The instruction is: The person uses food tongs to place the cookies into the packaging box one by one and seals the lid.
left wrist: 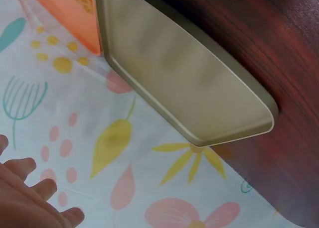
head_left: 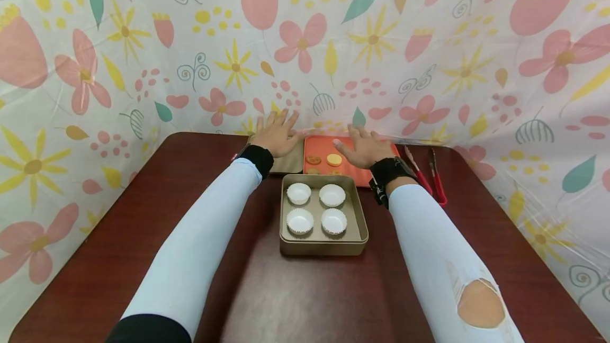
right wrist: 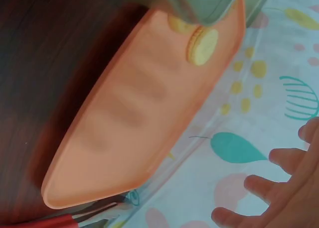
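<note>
My left hand (head_left: 276,134) is held out with its fingers spread, above a shallow gold pan (left wrist: 174,73) at the back of the table. Over the right part of an orange tray (head_left: 352,173) hovers my right hand (head_left: 366,148), also with fingers extended. Neither hand holds anything. On the tray lie a yellow macaron (right wrist: 203,45), a brown pretzel-shaped cookie (head_left: 313,160) and other pieces partly hidden behind the square baking pan's rim. That square gold baking pan (head_left: 324,247) stands in front of the hands, holding several white fluted cups (head_left: 300,221).
To the right of the orange tray lie tongs (head_left: 437,187) with red handles, partly behind my right forearm. The dark wooden table (head_left: 319,300) ends at the back and sides against a flower-patterned curtain (head_left: 305,41).
</note>
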A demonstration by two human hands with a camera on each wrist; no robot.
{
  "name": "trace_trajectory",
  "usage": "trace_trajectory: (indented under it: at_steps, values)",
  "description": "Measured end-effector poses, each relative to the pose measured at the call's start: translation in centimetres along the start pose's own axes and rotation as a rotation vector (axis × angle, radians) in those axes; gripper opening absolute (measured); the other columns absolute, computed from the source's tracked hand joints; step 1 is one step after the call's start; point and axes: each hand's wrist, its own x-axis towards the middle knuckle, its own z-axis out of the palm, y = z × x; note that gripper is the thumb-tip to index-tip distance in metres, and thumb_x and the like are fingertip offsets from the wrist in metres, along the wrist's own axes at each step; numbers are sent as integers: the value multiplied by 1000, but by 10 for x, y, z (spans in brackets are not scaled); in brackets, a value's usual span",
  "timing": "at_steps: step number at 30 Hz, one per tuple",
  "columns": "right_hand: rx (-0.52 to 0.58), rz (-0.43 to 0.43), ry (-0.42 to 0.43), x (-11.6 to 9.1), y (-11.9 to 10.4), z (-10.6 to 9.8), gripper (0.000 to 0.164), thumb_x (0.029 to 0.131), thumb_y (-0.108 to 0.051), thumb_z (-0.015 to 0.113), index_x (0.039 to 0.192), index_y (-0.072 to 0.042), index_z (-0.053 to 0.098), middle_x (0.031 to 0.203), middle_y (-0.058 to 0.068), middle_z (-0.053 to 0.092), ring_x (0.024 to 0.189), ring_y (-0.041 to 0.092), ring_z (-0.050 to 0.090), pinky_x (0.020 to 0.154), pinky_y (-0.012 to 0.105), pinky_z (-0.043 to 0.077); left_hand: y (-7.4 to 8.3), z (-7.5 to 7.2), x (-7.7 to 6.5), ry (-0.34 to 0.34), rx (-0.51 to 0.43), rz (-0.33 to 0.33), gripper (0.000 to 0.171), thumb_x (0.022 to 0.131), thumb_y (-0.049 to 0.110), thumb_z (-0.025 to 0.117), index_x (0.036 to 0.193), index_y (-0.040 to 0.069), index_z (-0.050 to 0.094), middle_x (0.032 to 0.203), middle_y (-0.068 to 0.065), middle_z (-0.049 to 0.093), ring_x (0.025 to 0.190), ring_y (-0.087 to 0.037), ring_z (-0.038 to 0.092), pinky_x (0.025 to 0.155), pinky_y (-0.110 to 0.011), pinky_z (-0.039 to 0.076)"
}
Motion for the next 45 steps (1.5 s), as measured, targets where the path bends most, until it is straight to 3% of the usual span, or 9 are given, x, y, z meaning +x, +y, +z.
trace_trajectory:
  at_steps: [6,13,21,23,26,29,33,39,45]
  values:
    - [29,-14,32,-4,11,-1,97,97,-81,18,166,-14,6,167,23,17,146,62,12,114,80,11,3,-5,-7,28,-48,77,73,105,68,25,166,29,14,171,-7,15,155,-38,8,125,-64,2]
    - [37,-81,69,-7,20,-1,97,98,-79,17,165,-11,11,164,25,26,147,56,20,115,77,18,1,-5,-15,94,-60,128,70,106,64,31,165,27,21,169,-8,22,152,-39,15,125,-57,8]
    - [70,-193,176,-11,25,2,81,105,-67,27,158,-6,39,156,25,42,145,43,35,121,65,23,-1,-3,-23,116,-80,164,68,108,58,36,165,23,24,165,-9,32,146,-37,24,119,-58,20]
    - [100,-206,201,-12,26,5,78,105,-66,30,156,-7,43,154,23,46,142,42,41,117,64,33,-1,-3,-25,119,-103,178,67,108,56,38,164,22,24,163,-9,35,143,-37,27,116,-57,23]
    - [181,-212,235,-15,27,9,73,105,-64,35,148,-9,55,145,17,57,127,38,55,97,59,51,-1,-3,-29,126,-139,199,65,109,53,39,164,22,26,159,-7,41,137,-35,31,111,-54,27]
    - [277,-213,264,-17,29,12,63,106,-60,41,136,-11,66,130,12,67,109,31,62,83,51,55,-1,-4,-32,132,-144,224,63,109,54,39,162,22,32,157,-7,44,135,-33,34,109,-53,30]
    - [367,-230,255,-19,31,15,54,107,-52,47,130,-8,68,121,12,69,107,30,61,89,50,53,-2,-5,-34,122,-156,256,60,109,53,39,157,18,43,155,-9,46,139,-32,38,115,-52,34]
    - [478,-236,166,-23,35,26,46,108,-41,51,133,-5,66,123,19,67,102,37,61,81,45,55,-9,6,-35,61,-378,272,53,111,43,40,151,9,50,150,-12,53,128,-29,57,110,-44,47]
    - [558,-233,79,-22,40,46,47,108,-39,53,136,-3,63,123,20,67,89,42,62,67,34,54,-16,18,-43,1,-681,170,54,112,46,36,147,9,55,142,-13,58,114,-32,61,92,-48,58]
